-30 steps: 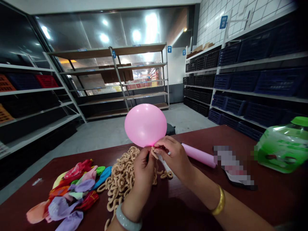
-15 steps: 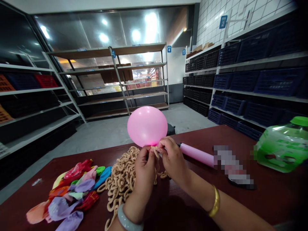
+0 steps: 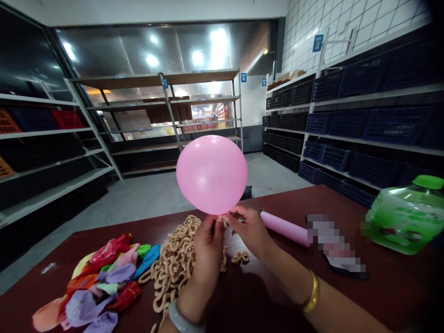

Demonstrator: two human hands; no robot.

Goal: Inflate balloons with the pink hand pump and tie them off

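An inflated pink balloon [image 3: 212, 175] stands above the table, its neck end down between my hands. My left hand [image 3: 210, 245] is closed, pinching the balloon's neck between thumb and fingers. Close beside it, my right hand [image 3: 250, 231] is closed too, its fingertips on a short bit of tan cord [image 3: 226, 222] at the neck; the exact grip is partly hidden. Behind and left of my left hand lies a heap of curly tan cord [image 3: 175, 252]. A small loose coil of the same cord [image 3: 240, 257] rests below my right hand.
Deflated balloons in several colours [image 3: 100, 286] lie at the left of the dark red table [image 3: 277, 296]. On the right are a pink pump-like tube [image 3: 286, 228], a blurred-out object [image 3: 335, 243] and a green-capped jug [image 3: 409, 217]. Shelves with crates [image 3: 343, 125] stand beyond.
The balloon has risen and tipped nearer, looking larger. Cord that hung below my fingers has drawn up or shifted, and the small coil on the table shows more fully.
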